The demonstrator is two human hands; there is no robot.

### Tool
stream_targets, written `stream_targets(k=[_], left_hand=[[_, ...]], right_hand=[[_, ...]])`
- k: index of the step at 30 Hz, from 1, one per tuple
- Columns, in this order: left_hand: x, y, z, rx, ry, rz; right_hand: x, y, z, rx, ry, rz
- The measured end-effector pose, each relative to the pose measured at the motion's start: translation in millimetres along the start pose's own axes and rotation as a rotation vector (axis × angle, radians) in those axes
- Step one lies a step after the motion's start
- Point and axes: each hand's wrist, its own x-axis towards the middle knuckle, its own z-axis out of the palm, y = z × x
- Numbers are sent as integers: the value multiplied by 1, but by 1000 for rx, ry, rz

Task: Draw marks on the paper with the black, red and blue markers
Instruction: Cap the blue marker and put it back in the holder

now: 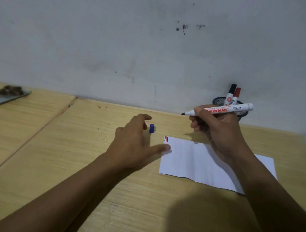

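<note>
A white sheet of paper (195,161) lies on the wooden table, with short black, red and blue strokes (166,139) at its far left corner. My right hand (218,129) holds an uncapped white marker (224,110) level above the paper, its dark tip pointing left. A blue cap (152,128) lies on the table just left of the paper. My left hand (137,143) hovers beside the cap, fingers apart, thumb over the paper's left edge. A black marker (230,94) and a red marker (236,96) stand capped in a mesh cup (218,100).
The wall rises right behind the table's far edge (131,107). A grey tray (7,96) with brown bits sits at the far left. A seam (43,126) runs between two tabletops on the left.
</note>
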Motion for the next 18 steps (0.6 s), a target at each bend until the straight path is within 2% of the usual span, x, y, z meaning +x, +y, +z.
stream_targets(k=[4,7,9,11,14,18], left_hand=[[33,-1,-3,195,-83,-64],[42,3,-3,254,-41,-67],[42,13,-8,125,24,-57],[38,31,-18,-142,75,-15],[26,70,-39,-479,50,85],[15,114,-60,-634,12,219]], right_hand=[[-9,-22,2,-27,7,1],[-18,-37,-2,-35,30,2],[-23,-46,-7,-57,53,3],[-28,-57,-11,-72,68,-15],[-31,-78,-12,-64,95,-54],[-36,-105,-10,-58,79,-120]])
